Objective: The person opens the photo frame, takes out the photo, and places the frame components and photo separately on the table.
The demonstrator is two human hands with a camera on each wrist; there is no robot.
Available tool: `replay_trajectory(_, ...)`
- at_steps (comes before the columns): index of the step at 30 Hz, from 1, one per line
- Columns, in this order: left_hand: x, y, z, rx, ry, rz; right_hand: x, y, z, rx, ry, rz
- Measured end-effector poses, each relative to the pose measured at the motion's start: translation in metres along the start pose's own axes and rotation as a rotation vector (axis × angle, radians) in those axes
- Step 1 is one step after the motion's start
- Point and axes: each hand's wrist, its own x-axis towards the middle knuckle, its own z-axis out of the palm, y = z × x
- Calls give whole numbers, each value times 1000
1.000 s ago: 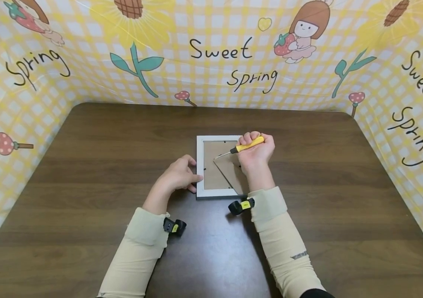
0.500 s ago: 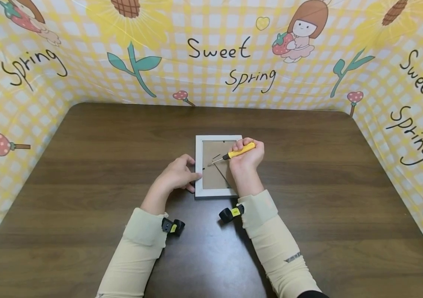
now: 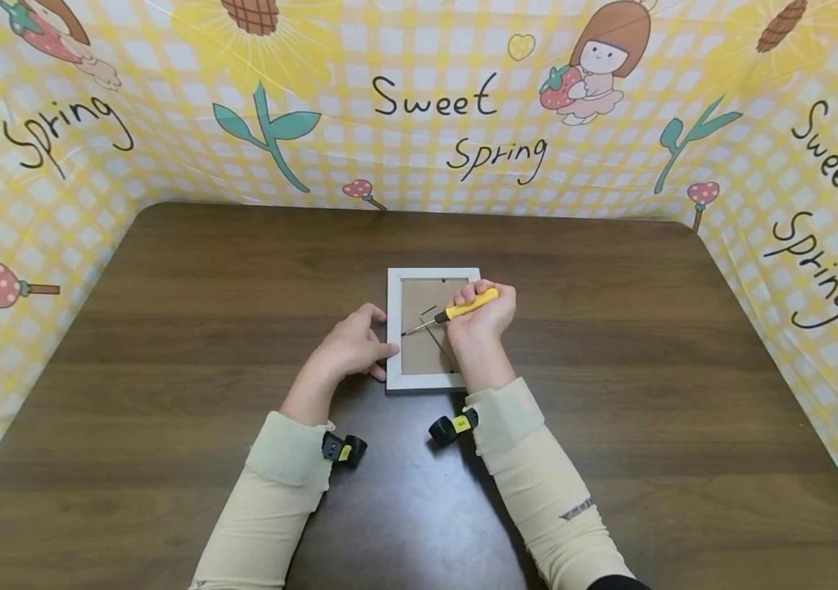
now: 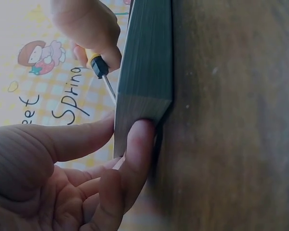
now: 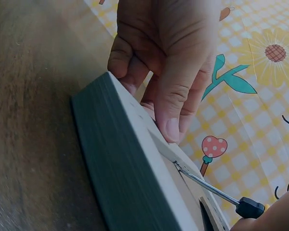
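A white picture frame (image 3: 394, 365) lies back side up on the table, its tan backing board (image 3: 419, 354) held by small dark tabs. My left hand (image 3: 351, 342) grips the frame's left edge, thumb on the upper face and fingers against the side (image 4: 139, 108). Curled round the yellow handle of a screwdriver (image 3: 473, 304) is my right hand (image 3: 483, 326). The screwdriver's metal shaft (image 5: 209, 186) slants down to the left, and its tip touches or nearly touches the tab at the left inner edge. My right hand and wrist hide the frame's right part.
The brown wooden table (image 3: 242, 270) extends on all sides of the frame. A yellow checked cloth (image 3: 433, 49) stands behind the table and along both sides. Small black cameras (image 3: 345, 449) sit on both wrists.
My right hand has moved left and slightly down with the screwdriver, its tip passing from the backing board's middle to the left-edge tab. My left hand stays on the frame.
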Motion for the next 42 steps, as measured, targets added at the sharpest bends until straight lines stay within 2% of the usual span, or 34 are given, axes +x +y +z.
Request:
replay_trajectory(8, -2, 0, 3, 46, 34, 28, 1, 4, 0, 27, -3, -1)
replay_trajectory(14, -1, 0, 4, 45, 49, 20, -4, 7, 2, 24, -29, -22)
replay_trajectory(22, 1, -2, 2, 3, 47, 9, -7, 15, 4, 7, -101, -62)
replay_trajectory(29, 2, -4, 2, -43, 31, 15, -8, 19, 5, 19, -112, -83)
replay_trajectory(32, 2, -3, 2, -47, 32, 6, -10, 20, 8, 19, -164, -92)
replay_trajectory(37, 1, -2, 1, -50, 34, 2, -19, 23, 17, -43, -268, -115)
replay_trajectory(42, 1, -4, 1, -52, 32, 6, -27, 27, 23, -95, -327, -123)
